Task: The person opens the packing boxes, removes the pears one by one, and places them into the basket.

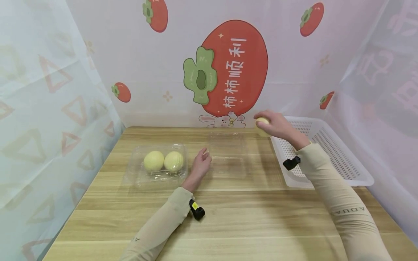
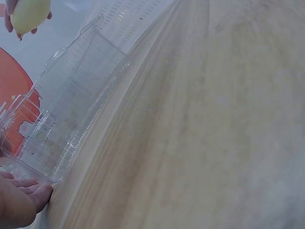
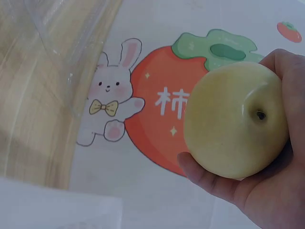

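My right hand [image 1: 277,125] grips a pale yellow pear [image 3: 228,121], raised above the back left corner of the white basket [image 1: 343,145]. Its thumb and fingers wrap the sides, and the pitted end shows in the right wrist view. My left hand [image 1: 200,165] is at the left side of a clear plastic box [image 1: 228,159] that holds nothing. Low at the box's near corner, its fingers [image 2: 38,193] lie fairly straight. Left of that hand, another clear box [image 1: 160,181] contains two pale yellow pears [image 1: 163,161] side by side.
The wooden table [image 1: 228,224] runs back to a printed cloth wall [image 1: 156,65] with persimmon drawings. Cloth walls also rise at left and right. The perforated basket stands at the back right, beneath my right forearm.
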Motion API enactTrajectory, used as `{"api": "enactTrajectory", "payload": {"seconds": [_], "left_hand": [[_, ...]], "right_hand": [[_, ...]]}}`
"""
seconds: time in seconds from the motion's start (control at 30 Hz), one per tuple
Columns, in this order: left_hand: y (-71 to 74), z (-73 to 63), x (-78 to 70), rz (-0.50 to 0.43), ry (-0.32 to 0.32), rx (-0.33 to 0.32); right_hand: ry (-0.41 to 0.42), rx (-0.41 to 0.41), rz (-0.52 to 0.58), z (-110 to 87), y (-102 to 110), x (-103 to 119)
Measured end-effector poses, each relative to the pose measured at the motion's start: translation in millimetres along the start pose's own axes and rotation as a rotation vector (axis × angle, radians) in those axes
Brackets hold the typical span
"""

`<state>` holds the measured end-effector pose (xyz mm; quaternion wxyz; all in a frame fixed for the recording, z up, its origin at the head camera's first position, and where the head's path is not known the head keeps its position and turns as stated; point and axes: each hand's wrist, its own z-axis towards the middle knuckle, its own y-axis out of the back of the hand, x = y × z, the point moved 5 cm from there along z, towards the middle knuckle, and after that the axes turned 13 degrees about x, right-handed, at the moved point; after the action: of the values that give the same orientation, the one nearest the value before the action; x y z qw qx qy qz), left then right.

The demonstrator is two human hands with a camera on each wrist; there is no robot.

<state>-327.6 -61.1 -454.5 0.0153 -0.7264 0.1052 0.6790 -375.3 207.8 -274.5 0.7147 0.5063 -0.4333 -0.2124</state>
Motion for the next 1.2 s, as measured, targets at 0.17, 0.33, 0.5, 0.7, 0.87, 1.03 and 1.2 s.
{"api": "enactTrajectory", "payload": {"seconds": [0.17, 0.33, 0.5, 0.7, 0.87, 1.03, 1.2], "left_hand": [[0.0, 0.0, 0.7, -0.003, 0.007, 0.006], [0.2, -0.1, -0.1, 0.007, -0.005, 0.004], [0.0, -0.9, -0.3, 0.006, 0.004, 0.012], [0.0, -1.2, -0.4, 0.003, 0.006, 0.016], [0.0, -0.7, 0.4, 0.008, 0.021, 0.019], [0.3, 0.1, 0.7, 0.005, 0.029, 0.018], [0.6, -0.2, 0.9, 0.011, 0.025, 0.012]], "right_hand": [[-0.042, 0.005, 0.015, -2.3, 4.6, -12.6], [-0.071, 0.012, 0.010, -3.3, 4.0, -27.7], [-0.088, 0.009, 0.009, -4.7, 3.7, -43.6], [-0.121, -0.014, 0.031, -9.5, 5.3, -61.6], [-0.165, -0.051, 0.057, -14.2, 7.2, -76.5], [-0.183, -0.062, 0.057, -17.1, 6.6, -88.2], [-0.223, -0.035, 0.052, -19.3, 2.3, -99.6]]}}
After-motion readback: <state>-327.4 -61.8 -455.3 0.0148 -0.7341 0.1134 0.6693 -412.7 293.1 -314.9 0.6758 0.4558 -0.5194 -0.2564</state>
